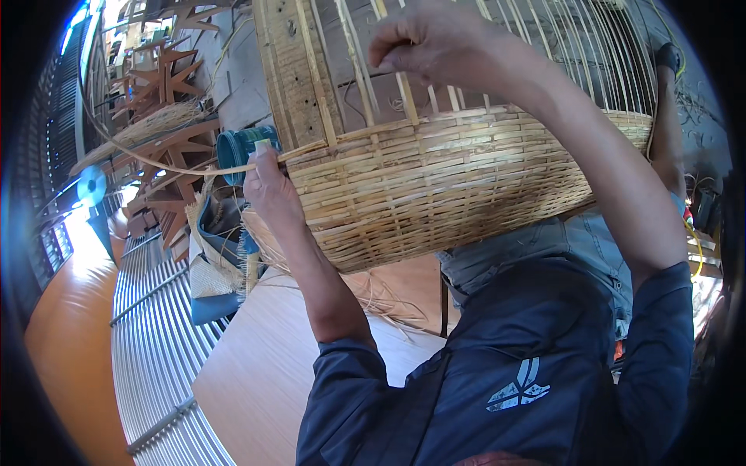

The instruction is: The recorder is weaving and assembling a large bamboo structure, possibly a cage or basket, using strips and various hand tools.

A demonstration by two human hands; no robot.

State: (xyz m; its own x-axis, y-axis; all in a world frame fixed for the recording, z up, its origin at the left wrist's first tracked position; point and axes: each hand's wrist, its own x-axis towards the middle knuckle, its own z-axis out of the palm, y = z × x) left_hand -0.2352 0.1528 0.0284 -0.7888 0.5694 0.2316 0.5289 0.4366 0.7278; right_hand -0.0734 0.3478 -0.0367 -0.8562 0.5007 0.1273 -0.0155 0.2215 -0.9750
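Observation:
A half-woven cane panel (435,179) lies across my lap, its long bare stakes (544,35) fanning away from me. At its left end, my left hand (272,190) pinches a long thin cane strip (175,168), which curves off to the far left. A pale greenish bit shows at that hand's fingertips. My right hand (435,43) is raised over the stakes near the middle, fingers curled and thumb close to the index finger. Whether anything is between them cannot be seen. A knotted wooden plank (291,74) lies by the left stakes.
A teal bucket (233,155) stands beyond my left hand. Star-shaped wooden frames (163,74) are stacked at far left. Nearer lie a burlap-and-blue bundle (214,272), loose cane strips (381,303), a pale board (264,357), corrugated metal sheeting (155,334) and an orange surface (74,365).

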